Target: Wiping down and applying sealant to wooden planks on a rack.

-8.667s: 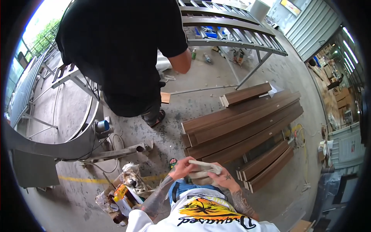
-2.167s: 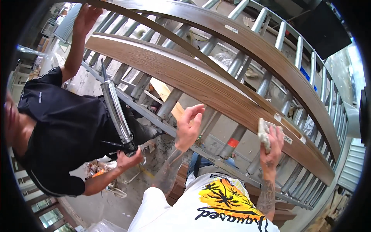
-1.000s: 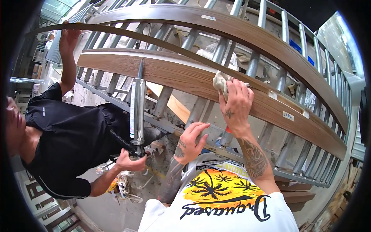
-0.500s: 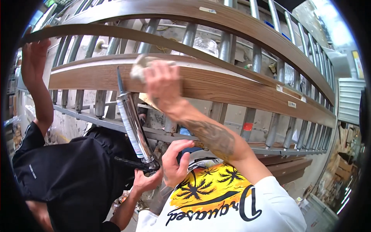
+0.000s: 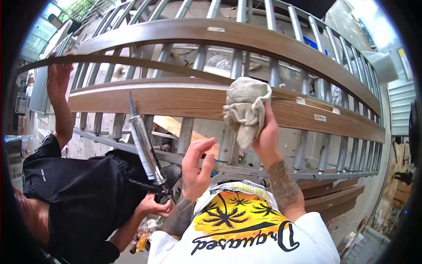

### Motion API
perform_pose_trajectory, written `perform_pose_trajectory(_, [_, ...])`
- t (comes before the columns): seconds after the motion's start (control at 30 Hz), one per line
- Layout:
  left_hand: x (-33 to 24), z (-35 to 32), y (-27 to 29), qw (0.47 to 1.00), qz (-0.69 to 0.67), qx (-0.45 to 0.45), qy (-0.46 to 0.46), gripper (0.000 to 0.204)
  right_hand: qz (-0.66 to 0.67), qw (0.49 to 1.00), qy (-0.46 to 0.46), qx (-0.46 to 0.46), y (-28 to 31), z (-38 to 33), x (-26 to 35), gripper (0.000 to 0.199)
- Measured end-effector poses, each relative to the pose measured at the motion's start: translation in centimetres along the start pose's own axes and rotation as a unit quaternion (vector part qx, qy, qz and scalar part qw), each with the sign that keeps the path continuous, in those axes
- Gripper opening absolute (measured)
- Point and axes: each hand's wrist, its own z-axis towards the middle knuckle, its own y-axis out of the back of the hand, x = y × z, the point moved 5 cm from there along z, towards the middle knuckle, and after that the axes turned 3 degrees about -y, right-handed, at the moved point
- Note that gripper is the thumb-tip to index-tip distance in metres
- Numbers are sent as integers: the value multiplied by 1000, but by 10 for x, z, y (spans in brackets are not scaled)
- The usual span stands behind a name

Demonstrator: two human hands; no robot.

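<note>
My right hand (image 5: pixel 266 138) grips a bunched off-white rag (image 5: pixel 247 110) at the near edge of the wood-grain board (image 5: pixel 176 100), covering part of it. My left hand (image 5: pixel 197 169) hovers near my chest, fingers and thumb apart, with nothing in it. A long thin brown strip (image 5: pixel 154 64) lies along the board's far edge on the right, and its left part lifts away. To my left, a co-worker in black supports the strip's raised end with one hand (image 5: pixel 59 83). The co-worker's other hand (image 5: pixel 154 205) holds a caulking gun (image 5: pixel 147 152), its nozzle over the board.
A second wood-grain board (image 5: pixel 176 31) lies parallel beyond the first, both on a rack of metal rollers (image 5: pixel 303 149). More brown boards (image 5: pixel 332 193) are stacked below the rack at right. A blue object (image 5: pixel 310 42) shows beyond the far board.
My right hand has swept the rag rightward along the board and turned over. The strip's raised part sits lower. My left hand stays near my chest, and the view has shifted slightly.
</note>
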Motion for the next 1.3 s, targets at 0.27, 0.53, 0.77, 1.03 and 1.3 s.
perform_pose_trajectory(0.27, [14,46,-78,997,-55,47,39,65,-659,617,405,145,-16,-55,5,81])
perform_pose_trajectory(0.53, [69,88,-85,889,-297,63,342,44,-767,541,334,90,2,-33,21,79])
perform_pose_trajectory(0.77, [44,114,-18,997,-12,23,69,47,-821,420,383,-48,19,-23,42,59])
perform_pose_trajectory(1.03, [44,127,61,851,522,2,-67,50,-828,434,354,0,-17,30,-18,55])
perform_pose_trajectory(1.3, [44,134,86,912,374,-143,-82,44,-754,495,424,76,-105,111,-120,46])
